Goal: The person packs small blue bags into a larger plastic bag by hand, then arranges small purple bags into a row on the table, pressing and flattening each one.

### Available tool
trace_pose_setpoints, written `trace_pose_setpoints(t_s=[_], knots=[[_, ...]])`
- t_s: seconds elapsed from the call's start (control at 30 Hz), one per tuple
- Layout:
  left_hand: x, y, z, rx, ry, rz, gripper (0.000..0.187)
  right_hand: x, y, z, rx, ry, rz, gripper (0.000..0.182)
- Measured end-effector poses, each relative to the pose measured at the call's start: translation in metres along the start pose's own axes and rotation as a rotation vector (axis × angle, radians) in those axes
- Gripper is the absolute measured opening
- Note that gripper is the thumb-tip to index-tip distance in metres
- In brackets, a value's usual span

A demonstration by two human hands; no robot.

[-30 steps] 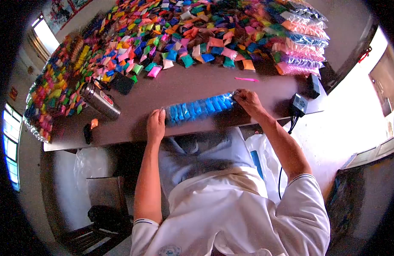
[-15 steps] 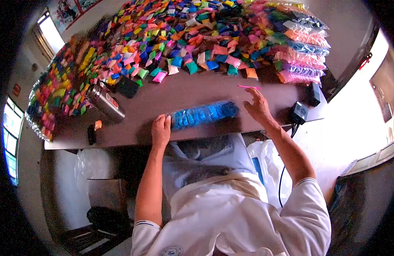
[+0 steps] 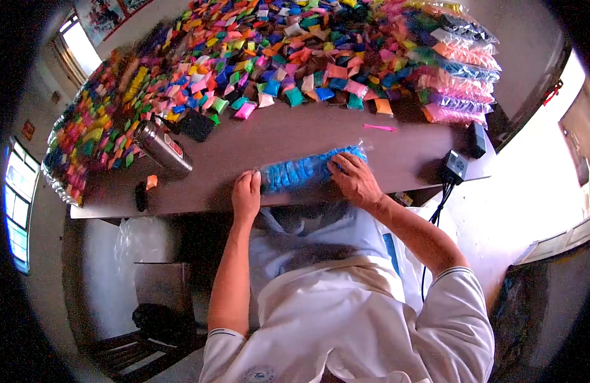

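Note:
A long clear plastic bag of blue packets (image 3: pixel 293 172) lies along the table's near edge, slightly raised at its right end. My left hand (image 3: pixel 246 194) pinches the bag's left end, thumb on top. Across the right part of the bag, my right hand (image 3: pixel 358 180) has its fingers bent and pressed onto the plastic; its underside is hidden. A thin pink tool (image 3: pixel 380 127) rests on the table beyond my right hand, apart from it.
A large heap of small colourful packets (image 3: pixel 295 96) covers the table's far side. Filled clear bags (image 3: pixel 464 80) are stacked at right. A steel flask (image 3: pixel 164 148), a black box (image 3: pixel 197 126) and an orange piece (image 3: pixel 152 181) sit left. A cabled grey device (image 3: pixel 456 167) stands right.
My right hand has left the pink tool on the table and come down and left onto the blue bag. My left hand keeps hold of the bag's left end.

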State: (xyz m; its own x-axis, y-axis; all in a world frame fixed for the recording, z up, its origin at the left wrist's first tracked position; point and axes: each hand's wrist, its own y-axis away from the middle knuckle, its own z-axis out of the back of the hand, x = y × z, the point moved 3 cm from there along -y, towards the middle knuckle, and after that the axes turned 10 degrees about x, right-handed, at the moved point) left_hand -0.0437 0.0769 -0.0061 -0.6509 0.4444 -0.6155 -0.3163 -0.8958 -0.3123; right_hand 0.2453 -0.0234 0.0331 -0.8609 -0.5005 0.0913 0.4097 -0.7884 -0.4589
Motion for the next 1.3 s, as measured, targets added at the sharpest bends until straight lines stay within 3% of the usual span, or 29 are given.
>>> trace_pose_setpoints(t_s=[0.27,0.37,0.47,0.5,0.57,0.63,0.73,0.87,1.0,1.07,1.23,1.3], knots=[[-0.003,0.006,0.014,0.027,0.151,0.151,0.037,-0.003,0.001,-0.007,-0.043,0.101,-0.008,0.038],[-0.006,0.012,0.024,-0.066,0.101,0.164,0.033,-0.002,0.001,-0.007,-0.02,0.084,-0.026,0.038],[-0.063,0.006,0.051,-0.273,-0.058,-0.098,0.025,-0.003,0.002,-0.008,-0.006,0.086,-0.017,0.038],[-0.081,0.0,0.051,-0.274,-0.059,-0.098,0.025,-0.003,0.002,-0.008,-0.011,0.093,-0.012,0.038],[-0.124,-0.012,0.042,-0.242,-0.105,-0.318,0.024,-0.003,0.0,-0.009,-0.02,0.104,-0.009,0.039],[-0.159,-0.019,0.02,-0.087,-0.048,-0.353,0.024,-0.01,0.001,-0.019,-0.041,0.109,-0.021,0.036],[-0.156,-0.019,-0.037,0.125,0.062,-0.389,0.024,-0.019,0.006,-0.032,-0.05,0.118,-0.003,0.033],[-0.135,0.001,-0.064,0.033,-0.168,-0.462,0.019,-0.007,0.003,-0.008,-0.039,0.104,-0.034,0.033],[-0.13,0.004,-0.056,0.084,-0.06,-0.473,0.018,-0.004,0.005,0.018,-0.051,-0.08,-0.04,0.037],[-0.132,0.004,-0.056,0.079,-0.059,-0.462,0.019,-0.013,0.011,0.028,-0.165,-0.089,-0.18,0.031],[-0.134,0.006,-0.058,0.084,-0.073,-0.464,0.018,-0.058,0.028,0.027,-0.146,-0.14,-0.331,0.023],[-0.132,0.007,-0.058,0.084,-0.064,-0.465,0.018,-0.074,0.029,0.031,-0.17,-0.074,-0.503,0.025]])
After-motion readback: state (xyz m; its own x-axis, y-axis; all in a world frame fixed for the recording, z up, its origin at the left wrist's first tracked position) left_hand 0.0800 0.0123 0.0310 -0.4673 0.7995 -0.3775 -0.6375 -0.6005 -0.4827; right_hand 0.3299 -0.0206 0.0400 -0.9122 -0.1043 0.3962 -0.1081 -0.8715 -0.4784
